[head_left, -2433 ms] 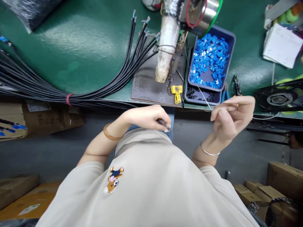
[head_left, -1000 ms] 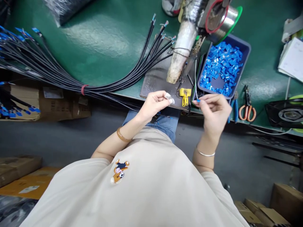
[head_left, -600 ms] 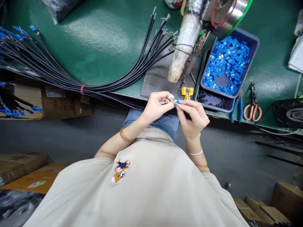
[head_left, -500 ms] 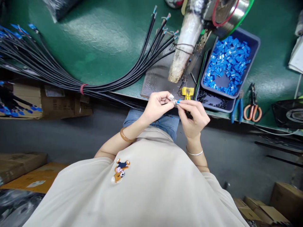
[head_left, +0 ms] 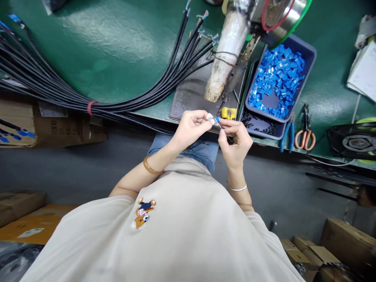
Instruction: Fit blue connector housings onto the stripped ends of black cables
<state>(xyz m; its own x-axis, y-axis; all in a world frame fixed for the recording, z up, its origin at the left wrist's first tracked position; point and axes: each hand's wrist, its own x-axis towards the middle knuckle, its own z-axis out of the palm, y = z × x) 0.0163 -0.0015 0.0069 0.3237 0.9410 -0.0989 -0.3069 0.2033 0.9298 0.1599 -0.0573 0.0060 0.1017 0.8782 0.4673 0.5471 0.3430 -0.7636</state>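
Note:
My left hand (head_left: 190, 127) is closed in a pinch on a small whitish piece (head_left: 210, 117), too small to name. Close against it on the right, a small blue piece (head_left: 217, 120) shows at the fingertips of my right hand (head_left: 237, 141). Those fingers are closed too, with a thin pale strand (head_left: 219, 124) between the hands. Both hands are at the bench's front edge, above my lap. Just beyond them lie a yellow block-like thing (head_left: 229, 113) and a dark board (head_left: 188, 102). What the finger pads press on is partly hidden.
A bundle of black cables (head_left: 129, 105) with a red tie (head_left: 91, 107) curves across the green bench (head_left: 117, 39). A wrapped tube (head_left: 221, 66) hangs over the board. To the right are a tray (head_left: 308, 70) of blue pieces, blue-handled pliers (head_left: 287, 135) and orange-handled cutters (head_left: 305, 137).
The whole view has shifted slightly, so things appear a little farther left. My right thumb has drawn down, away from its index finger; the left hand keeps its pinch.

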